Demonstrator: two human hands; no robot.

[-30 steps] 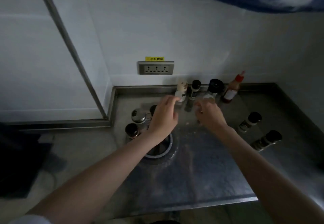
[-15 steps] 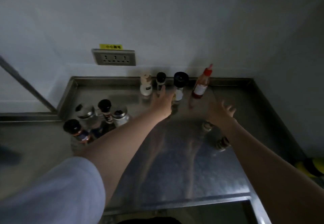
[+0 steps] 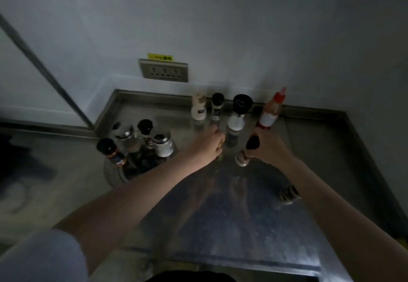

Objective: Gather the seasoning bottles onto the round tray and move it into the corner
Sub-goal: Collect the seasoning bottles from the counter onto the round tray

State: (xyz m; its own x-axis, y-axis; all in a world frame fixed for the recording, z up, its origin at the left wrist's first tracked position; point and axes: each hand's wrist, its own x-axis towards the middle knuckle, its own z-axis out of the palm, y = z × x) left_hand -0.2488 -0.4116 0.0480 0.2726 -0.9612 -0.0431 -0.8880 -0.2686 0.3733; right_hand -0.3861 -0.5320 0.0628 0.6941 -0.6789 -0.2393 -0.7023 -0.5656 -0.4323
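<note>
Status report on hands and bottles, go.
Right hand grips a black-capped bottle. Left hand curled, grip unclear. Round tray holds four bottles; four more at the back wall, one behind right forearm.

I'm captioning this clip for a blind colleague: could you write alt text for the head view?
The right hand grips a black-capped seasoning bottle above a steel counter, and the left hand reaches toward four bottles lined along the back wall. Four more bottles stand clustered on the round tray at the left.
</note>
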